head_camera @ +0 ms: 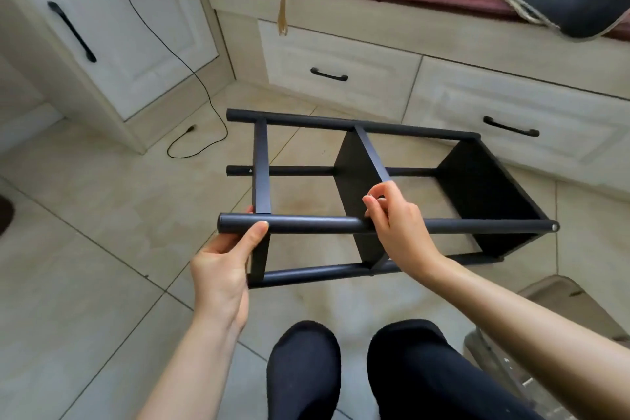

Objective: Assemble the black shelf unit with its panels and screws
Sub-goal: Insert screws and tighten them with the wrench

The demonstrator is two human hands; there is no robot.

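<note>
The black shelf unit [477, 187] lies on its side on the tiled floor, with round black poles running left to right and three flat panels between them. My left hand [225, 266] grips the nearest upper pole [313, 224] close to its left end, thumb on top. My right hand [395, 225] rests over the same pole at the middle panel [354, 177]; its fingertips are pinched together at the panel's top edge, and I cannot tell whether they hold anything. A pale screw head [555, 226] shows at the pole's right end.
White drawers with black handles [329, 74] stand behind the unit, and a cabinet door [112, 27] at left. A black cable [191, 136] trails on the floor at left. My knees [303, 361] are below. A cardboard piece [559, 290] lies at lower right.
</note>
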